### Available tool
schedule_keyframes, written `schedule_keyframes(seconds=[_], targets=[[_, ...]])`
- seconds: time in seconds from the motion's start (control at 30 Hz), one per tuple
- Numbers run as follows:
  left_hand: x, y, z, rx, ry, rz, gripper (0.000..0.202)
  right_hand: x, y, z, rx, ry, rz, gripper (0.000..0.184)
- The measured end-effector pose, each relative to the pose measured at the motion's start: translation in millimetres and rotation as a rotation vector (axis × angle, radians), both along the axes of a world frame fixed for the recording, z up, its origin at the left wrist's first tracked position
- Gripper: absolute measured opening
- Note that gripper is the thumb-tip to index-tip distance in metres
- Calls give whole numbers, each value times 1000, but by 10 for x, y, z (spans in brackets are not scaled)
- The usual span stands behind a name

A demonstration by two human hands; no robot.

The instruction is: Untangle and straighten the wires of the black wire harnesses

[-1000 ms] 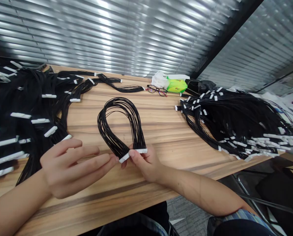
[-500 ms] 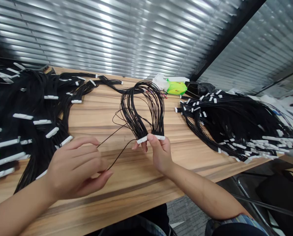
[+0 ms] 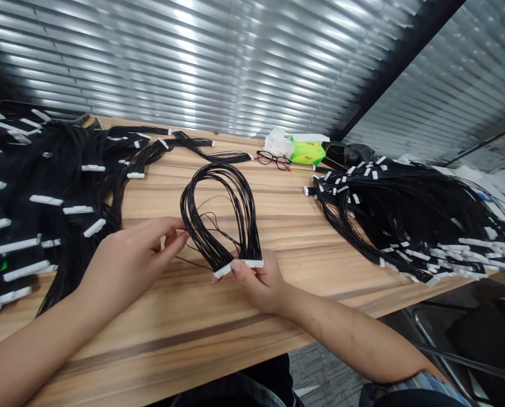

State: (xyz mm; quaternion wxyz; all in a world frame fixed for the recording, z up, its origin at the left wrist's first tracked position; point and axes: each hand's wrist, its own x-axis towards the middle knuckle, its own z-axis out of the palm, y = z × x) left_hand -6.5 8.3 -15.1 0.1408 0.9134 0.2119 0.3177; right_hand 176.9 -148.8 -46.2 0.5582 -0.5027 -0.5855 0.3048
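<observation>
Black wire loop [image 3: 240,203] is best held steady, white connector [image 3: 246,264] pinched at 6 o'clock by the right hand [image 3: 261,285], strands touched at 8 o'clock by the open left hand [image 3: 131,263].

Bright glare on metal blinds [image 3: 184,62], soft shadows, curved edges

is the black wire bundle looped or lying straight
Looped: the black wire bundle arcs up and curves back down to the white connectors held in the right hand.

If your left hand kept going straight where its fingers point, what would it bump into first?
Probably the black wire loop right beside the left hand's fingertips, though depth is hard to judge, and they may already touch.
</observation>
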Motion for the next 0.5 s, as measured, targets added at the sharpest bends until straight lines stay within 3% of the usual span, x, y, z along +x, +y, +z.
schedule_keyframes(seconds=[0.3, 0.5], targets=[[-5, 71, -112, 11, -198, -123, 15, -3, 18, -5, -70, 187, 261, 46], [51, 113, -136, -15, -164, -346, 18, 36, 10, 40, -152, 106, 424, 44]])
